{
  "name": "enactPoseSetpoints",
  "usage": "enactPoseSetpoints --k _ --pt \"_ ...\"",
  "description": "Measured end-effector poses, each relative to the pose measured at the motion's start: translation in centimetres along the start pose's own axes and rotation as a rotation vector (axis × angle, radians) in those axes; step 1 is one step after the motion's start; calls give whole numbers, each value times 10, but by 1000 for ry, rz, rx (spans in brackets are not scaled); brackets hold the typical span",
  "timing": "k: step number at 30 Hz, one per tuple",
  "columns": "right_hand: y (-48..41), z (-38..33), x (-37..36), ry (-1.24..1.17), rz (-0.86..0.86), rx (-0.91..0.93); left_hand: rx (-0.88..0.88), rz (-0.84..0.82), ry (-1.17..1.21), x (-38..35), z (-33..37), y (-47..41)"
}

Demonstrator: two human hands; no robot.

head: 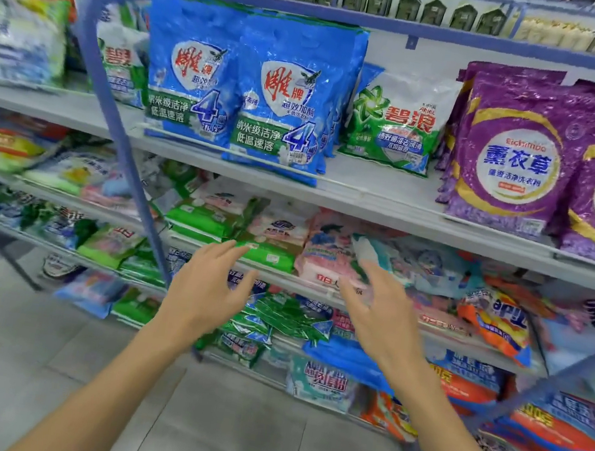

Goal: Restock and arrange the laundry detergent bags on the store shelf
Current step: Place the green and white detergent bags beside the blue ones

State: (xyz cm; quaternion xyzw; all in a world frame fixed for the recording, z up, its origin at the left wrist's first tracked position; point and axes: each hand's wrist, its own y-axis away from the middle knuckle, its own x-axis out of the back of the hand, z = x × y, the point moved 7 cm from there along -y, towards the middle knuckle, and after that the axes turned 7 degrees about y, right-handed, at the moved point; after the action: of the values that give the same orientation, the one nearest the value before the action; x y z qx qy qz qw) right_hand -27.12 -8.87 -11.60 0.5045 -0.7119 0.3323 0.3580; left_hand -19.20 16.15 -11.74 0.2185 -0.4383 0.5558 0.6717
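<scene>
Two blue detergent bags [282, 108] stand upright side by side on the upper shelf [368, 197], the right one a little further forward. A white and green bag [394, 124] leans behind them to the right. Purple lavender bags [512, 152] stand at the far right. My left hand [207, 285] and my right hand [379, 309] hover in front of the lower shelf, fingers spread and relaxed, palms facing each other, holding nothing. Both are well below the blue bags.
Lower shelves hold flat stacks of green bags [208, 220], pink bags [326, 252] and an orange bag [496, 322]. A blue shelf upright [114, 100] runs down at the left. Small green boxes [381, 2] line the top shelf. Grey tiled floor [21, 358] lies below.
</scene>
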Motion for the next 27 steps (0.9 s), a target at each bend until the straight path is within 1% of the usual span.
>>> enactPoseSetpoints --k 5,15,19,23,27 --pt "3 -33 -40 -10 -57 32 64 29 13 25 -42 22" --pt "3 -134 -142 19 -221 32 209 71 9 89 -179 56" --pt "2 -179 -184 24 -258 27 236 81 25 109 -237 60" --pt "-2 -224 -220 0 -278 49 243 101 60 125 -278 55" --pt "-15 -259 -249 -6 -286 57 272 73 69 129 -312 43"
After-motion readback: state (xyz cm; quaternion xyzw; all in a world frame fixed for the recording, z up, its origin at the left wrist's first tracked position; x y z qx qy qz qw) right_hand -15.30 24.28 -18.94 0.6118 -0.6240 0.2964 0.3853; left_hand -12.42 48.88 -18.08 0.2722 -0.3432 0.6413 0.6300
